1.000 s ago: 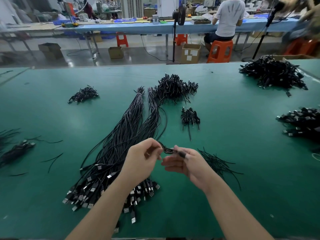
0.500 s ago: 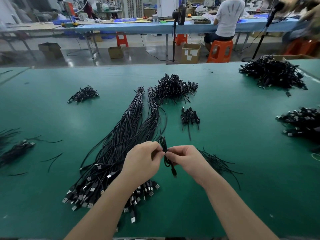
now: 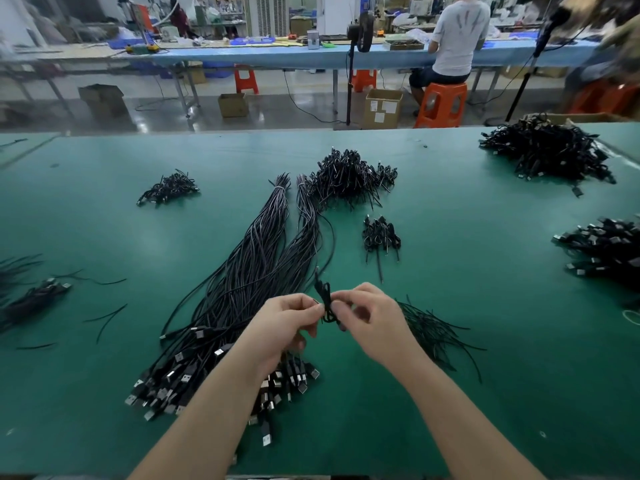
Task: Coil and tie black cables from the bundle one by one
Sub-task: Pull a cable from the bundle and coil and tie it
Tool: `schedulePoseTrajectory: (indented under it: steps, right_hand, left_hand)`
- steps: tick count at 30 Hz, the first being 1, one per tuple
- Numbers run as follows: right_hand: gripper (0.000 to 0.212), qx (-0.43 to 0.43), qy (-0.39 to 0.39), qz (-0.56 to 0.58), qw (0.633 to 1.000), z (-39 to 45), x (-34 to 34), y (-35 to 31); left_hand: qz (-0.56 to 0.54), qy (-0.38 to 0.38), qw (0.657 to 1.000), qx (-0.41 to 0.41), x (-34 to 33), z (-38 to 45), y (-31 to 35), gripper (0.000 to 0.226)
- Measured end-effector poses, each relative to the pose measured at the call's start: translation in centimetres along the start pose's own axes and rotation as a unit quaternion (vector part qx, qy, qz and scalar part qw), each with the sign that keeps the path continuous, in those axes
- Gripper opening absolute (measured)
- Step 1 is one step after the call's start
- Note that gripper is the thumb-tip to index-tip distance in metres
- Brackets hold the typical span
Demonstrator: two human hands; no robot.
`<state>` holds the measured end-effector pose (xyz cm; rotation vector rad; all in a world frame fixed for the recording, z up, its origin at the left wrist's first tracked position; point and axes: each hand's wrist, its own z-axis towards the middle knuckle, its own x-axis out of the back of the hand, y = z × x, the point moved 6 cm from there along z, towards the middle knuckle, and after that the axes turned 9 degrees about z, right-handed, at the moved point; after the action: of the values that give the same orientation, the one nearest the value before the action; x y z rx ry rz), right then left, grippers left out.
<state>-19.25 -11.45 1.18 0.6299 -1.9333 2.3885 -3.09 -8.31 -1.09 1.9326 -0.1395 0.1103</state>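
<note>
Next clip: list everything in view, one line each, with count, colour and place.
green table: one, fills the foreground
long cable bundle: one, black, centre, plugs toward the person
coiled cable: one, black, between both hands
tie strands: loose pile, black, right of the hands
coiled cable piles: several, black, far centre, left and right edges
seated person: one, white shirt, on orange stool
cardboard boxes: several, brown, floor behind
left hand: pinches the coil
right hand: pinches the coil

Green table (image 3: 450, 393): long cable bundle (image 3: 242, 289), coiled-cable piles (image 3: 349, 178), loose ties (image 3: 436, 334).
</note>
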Motion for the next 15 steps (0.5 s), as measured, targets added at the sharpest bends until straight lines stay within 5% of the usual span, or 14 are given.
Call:
schedulePoseTrajectory:
  steps: [3, 7, 9, 15]
  right_hand:
    - [0.032, -0.179, 0.025, 0.177, 0.967, 0.0, 0.3, 1.3]
    - [0.047, -0.275, -0.076, 0.201, 0.937, -0.3, -1.1, 1.5]
    - [0.032, -0.255, -0.092, 0.220, 0.937, -0.2, -1.5, 1.2]
    - [0.013, -0.175, -0.082, 0.174, 0.966, -0.1, -1.2, 0.6]
  left_hand:
    - [0.204, 0.153, 0.949, -0.185, 1.0, -0.9, 2.3, 0.018]
    - [0.427, 0.249, 0.778, -0.387, -0.5, -2.9, 4.3, 0.006]
    - [0.437, 0.251, 0.763, -0.404, -0.9, -3.2, 4.4, 0.005]
    - [0.418, 0.266, 0.794, -0.352, -0.7, -3.4, 4.4, 0.005]
